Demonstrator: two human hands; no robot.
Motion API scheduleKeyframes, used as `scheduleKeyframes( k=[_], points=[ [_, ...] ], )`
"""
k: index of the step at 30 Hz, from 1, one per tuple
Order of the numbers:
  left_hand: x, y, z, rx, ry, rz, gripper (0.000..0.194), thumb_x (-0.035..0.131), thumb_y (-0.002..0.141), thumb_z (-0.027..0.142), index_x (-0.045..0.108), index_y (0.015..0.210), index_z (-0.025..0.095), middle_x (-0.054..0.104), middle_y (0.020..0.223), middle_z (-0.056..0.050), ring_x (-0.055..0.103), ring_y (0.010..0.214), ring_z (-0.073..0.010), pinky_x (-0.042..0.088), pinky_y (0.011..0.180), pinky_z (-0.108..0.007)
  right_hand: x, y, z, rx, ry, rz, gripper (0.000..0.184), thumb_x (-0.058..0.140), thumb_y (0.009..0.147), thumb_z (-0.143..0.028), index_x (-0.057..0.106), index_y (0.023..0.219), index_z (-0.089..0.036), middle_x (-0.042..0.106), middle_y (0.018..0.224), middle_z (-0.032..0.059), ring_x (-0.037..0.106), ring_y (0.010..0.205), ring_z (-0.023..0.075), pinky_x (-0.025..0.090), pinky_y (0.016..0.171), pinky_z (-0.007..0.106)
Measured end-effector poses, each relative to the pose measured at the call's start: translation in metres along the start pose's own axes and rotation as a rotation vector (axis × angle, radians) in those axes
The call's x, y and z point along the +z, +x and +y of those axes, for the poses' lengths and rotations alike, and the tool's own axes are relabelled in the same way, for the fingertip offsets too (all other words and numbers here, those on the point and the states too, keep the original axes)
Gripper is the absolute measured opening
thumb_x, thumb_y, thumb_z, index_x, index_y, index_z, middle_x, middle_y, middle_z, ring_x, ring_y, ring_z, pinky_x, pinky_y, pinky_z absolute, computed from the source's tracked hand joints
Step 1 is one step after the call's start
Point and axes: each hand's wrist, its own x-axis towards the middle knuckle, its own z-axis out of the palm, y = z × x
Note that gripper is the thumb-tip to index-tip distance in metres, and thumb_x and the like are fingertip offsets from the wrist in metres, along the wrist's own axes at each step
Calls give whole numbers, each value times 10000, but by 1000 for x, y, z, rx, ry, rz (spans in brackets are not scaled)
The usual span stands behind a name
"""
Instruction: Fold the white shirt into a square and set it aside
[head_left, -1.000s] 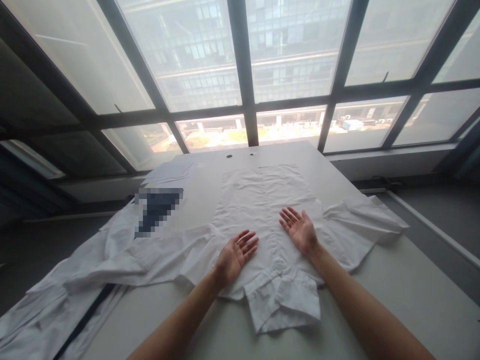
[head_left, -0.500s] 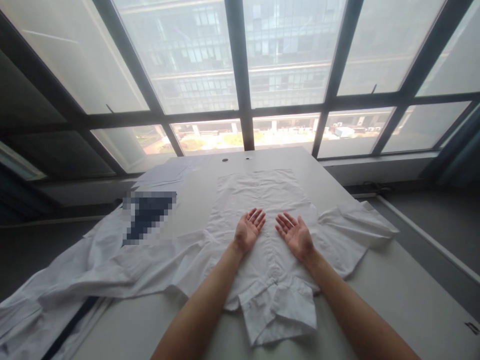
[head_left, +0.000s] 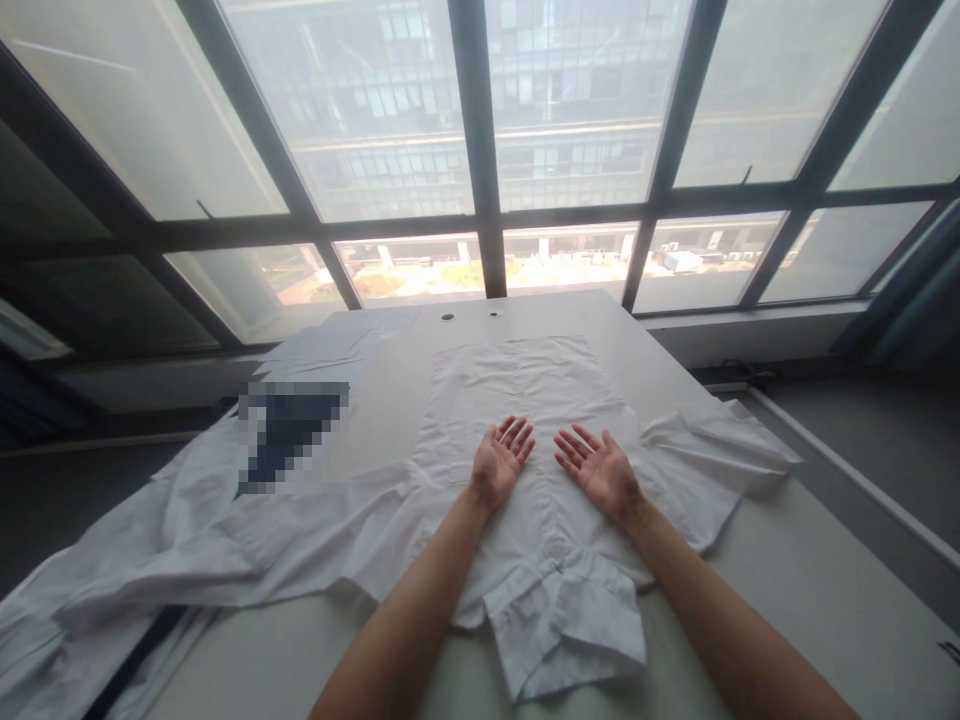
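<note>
Neither grip holds anything: the left hand [head_left: 499,462] and the right hand [head_left: 600,470] lie palm-up, fingers spread apart, side by side on the middle of a white shirt [head_left: 525,420]. It is spread flat on the pale counter [head_left: 787,590], its collar [head_left: 574,625] nearest the person and one sleeve [head_left: 720,440] reaching toward the right edge. More white garments [head_left: 150,560] are heaped on the left, just beside the shirt. Large windows [head_left: 480,150] rise behind the counter.
</note>
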Motion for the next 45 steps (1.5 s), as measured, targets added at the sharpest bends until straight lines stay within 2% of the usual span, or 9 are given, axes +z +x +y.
scheduleKeyframes(
  k=[5,10,14,18,22,29,33,37,45],
  points=[
    [1,0,1,-12,13,15,342,348,1059,331,595,1237,173,600,1368,-163,641,1201,-250,569,941,-408,-26,3,-51,-116,-25,91,505,247,1057,-453,588,1259,-140,634,1313,230,678,1161,276,595,904,496],
    [5,-1,1,-11,26,31,345,341,1058,318,597,1236,169,612,1347,-164,649,1184,-247,574,927,-405,-42,1,-79,-334,-21,145,439,298,1048,-437,637,1205,-205,698,1238,142,690,1127,232,569,965,498],
    [6,-2,1,-12,29,29,349,333,1059,314,591,1248,175,606,1360,-163,646,1191,-245,573,928,-400,-22,-10,-57,-325,-46,30,465,300,1049,-443,661,1212,-199,679,1299,136,661,1182,229,531,1019,480],
    [5,-1,0,-7,31,15,352,335,1058,323,583,1255,170,582,1392,-172,626,1226,-253,560,952,-401,3,-21,-15,-56,-65,-160,525,283,1054,-493,629,1285,-173,624,1384,161,613,1257,254,507,1032,501],
    [4,-1,1,-4,22,12,354,332,1060,328,577,1270,183,592,1380,-167,625,1228,-254,563,949,-408,3,-18,-5,181,-104,-156,588,275,1048,-547,597,1315,-135,642,1334,213,641,1217,280,532,973,534],
    [5,-3,2,-15,18,16,343,338,1061,338,550,1281,181,591,1380,-168,655,1178,-253,570,925,-410,-34,0,-66,-152,-40,93,506,249,1059,-460,612,1256,-167,693,1236,187,682,1144,266,585,912,508],
    [7,-3,1,-10,-8,40,377,351,1058,336,387,1421,244,569,1415,-161,669,1158,-234,574,910,-413,-27,-1,-64,-291,-57,159,447,295,1047,-425,628,1228,-188,712,1204,148,689,1121,240,564,975,491],
    [7,-3,0,-3,-16,33,419,346,1058,348,304,1469,276,569,1410,-154,676,1138,-222,568,913,-412,4,-2,-35,-164,-59,15,454,296,1049,-443,623,1239,-193,686,1270,149,662,1181,245,547,1005,494],
    [1,-3,6,-39,-42,11,349,318,1065,411,568,1195,205,672,1129,-101,666,760,-157,543,648,-272,33,36,4,175,-78,-50,503,290,1056,-484,583,1267,-135,634,1329,205,668,1176,251,592,901,465]
  ],
)
